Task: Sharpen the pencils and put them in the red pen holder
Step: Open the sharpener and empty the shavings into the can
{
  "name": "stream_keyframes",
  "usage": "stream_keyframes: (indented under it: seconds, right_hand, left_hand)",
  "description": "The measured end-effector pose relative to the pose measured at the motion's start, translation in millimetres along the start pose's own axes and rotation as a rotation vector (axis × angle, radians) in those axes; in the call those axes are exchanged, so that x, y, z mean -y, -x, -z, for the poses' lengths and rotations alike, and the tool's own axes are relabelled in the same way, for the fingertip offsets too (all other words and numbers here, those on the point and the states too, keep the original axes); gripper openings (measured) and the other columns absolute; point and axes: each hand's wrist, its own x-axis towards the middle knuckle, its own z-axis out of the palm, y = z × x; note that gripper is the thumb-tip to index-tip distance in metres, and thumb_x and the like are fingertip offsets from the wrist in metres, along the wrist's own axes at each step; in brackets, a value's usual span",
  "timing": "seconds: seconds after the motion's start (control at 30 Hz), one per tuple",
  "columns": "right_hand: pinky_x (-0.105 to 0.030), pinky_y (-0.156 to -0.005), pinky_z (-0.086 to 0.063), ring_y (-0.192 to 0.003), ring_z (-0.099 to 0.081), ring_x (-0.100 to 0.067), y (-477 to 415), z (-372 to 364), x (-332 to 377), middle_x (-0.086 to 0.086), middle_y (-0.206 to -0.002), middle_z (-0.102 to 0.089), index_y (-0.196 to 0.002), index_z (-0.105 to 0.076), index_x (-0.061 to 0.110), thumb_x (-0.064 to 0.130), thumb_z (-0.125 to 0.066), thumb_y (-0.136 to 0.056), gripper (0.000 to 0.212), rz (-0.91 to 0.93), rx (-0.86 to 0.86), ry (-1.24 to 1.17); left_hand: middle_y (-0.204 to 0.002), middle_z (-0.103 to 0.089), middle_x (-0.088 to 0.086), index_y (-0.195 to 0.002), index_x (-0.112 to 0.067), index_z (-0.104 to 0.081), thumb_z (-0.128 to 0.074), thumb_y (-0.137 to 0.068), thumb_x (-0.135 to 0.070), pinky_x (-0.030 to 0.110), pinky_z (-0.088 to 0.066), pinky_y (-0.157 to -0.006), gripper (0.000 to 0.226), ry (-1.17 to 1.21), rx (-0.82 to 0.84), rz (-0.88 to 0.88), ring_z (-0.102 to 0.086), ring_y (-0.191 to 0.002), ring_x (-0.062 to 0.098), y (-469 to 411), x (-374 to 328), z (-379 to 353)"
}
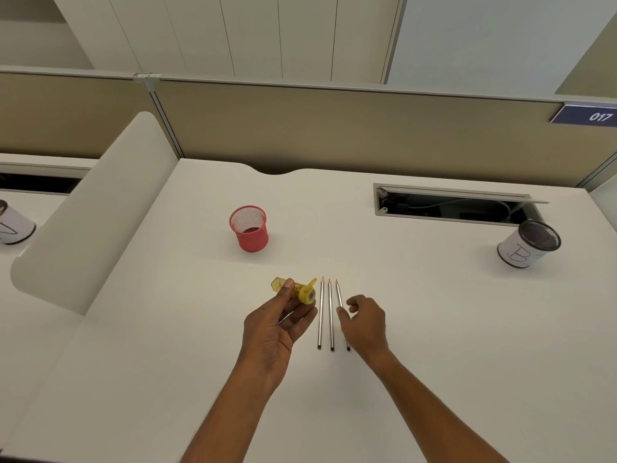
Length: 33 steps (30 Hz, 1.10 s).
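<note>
Three silver pencils lie side by side on the white desk, tips pointing away: the left pencil [321,312], the middle pencil [331,314] and the right pencil [339,295]. My left hand [273,332] holds a yellow translucent sharpener [298,290] just left of them, a little above the desk. My right hand [365,324] hovers over the right pencil, fingers curled and touching its shaft; its lower part is hidden under the hand. The red mesh pen holder [249,228] stands upright and empty beyond the sharpener.
A black mesh cup wrapped in white paper marked "B" [527,245] stands at the far right. An open cable slot [450,205] runs along the desk's back. A white divider [90,222] borders the left side, with another paper-wrapped cup [13,225] past it.
</note>
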Motion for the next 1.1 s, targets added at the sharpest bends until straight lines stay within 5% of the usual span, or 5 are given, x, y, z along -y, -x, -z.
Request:
stream_keyframes:
  seconds: [0.23,0.47,0.77,0.93,1.1]
  right_hand:
    - [-0.018,-0.069,-0.055,-0.093,-0.068,-0.002,21,69,63,0.014,-0.099,-0.072,-0.108,-0.071,0.023,0.024,-0.071,-0.094,0.013,0.3,0.008,-0.284]
    - [-0.019,-0.075,-0.057,-0.117,-0.065,-0.009,49,103,94,0.02,-0.123,-0.07,-0.127,-0.066,0.026,0.033,-0.08,-0.086,0.044,0.573,0.145,-0.312]
    - [-0.025,-0.08,-0.058,-0.106,-0.07,-0.01,57,87,89,0.019,-0.111,-0.074,-0.118,-0.071,0.025,0.019,-0.078,-0.088,0.031,0.613,-0.027,-0.347]
    - [-0.027,-0.079,-0.06,-0.103,-0.07,-0.012,57,93,89,0.017,-0.109,-0.072,-0.119,-0.071,0.022,0.018,-0.075,-0.091,0.028,0.65,-0.048,-0.355]
    - [-0.026,-0.084,-0.061,-0.103,-0.069,-0.007,56,98,83,0.016,-0.112,-0.071,-0.13,-0.063,0.022,0.018,-0.075,-0.092,0.039,0.665,-0.062,-0.276]
  left_hand:
    - [-0.1,-0.082,0.019,-0.084,-0.009,-0.087,-0.083,-0.077,-0.022,0.036,-0.066,-0.071,0.016,0.064,0.042,0.063,-0.081,-0.089,0.026,5,0,-10]
    - [-0.103,-0.081,0.02,-0.1,0.0,-0.084,-0.083,-0.081,-0.02,0.035,-0.068,-0.072,0.027,0.137,0.09,0.185,-0.08,-0.084,0.022,9,3,-23]
    - [-0.118,-0.077,0.025,-0.12,0.005,-0.075,-0.082,-0.088,-0.023,0.036,-0.066,-0.068,0.043,0.176,0.189,0.275,-0.08,-0.097,0.03,15,12,-28]
    - [-0.089,-0.083,0.015,-0.093,-0.007,-0.084,-0.074,-0.087,-0.059,0.039,-0.066,-0.077,0.054,-0.516,-0.019,0.002,-0.081,-0.085,0.028,14,14,-22]
    - [-0.091,-0.083,-0.001,-0.1,-0.025,-0.082,-0.076,-0.095,-0.028,0.032,-0.065,-0.077,0.009,-0.591,-0.033,-0.466,-0.079,-0.094,0.025,14,12,-21]
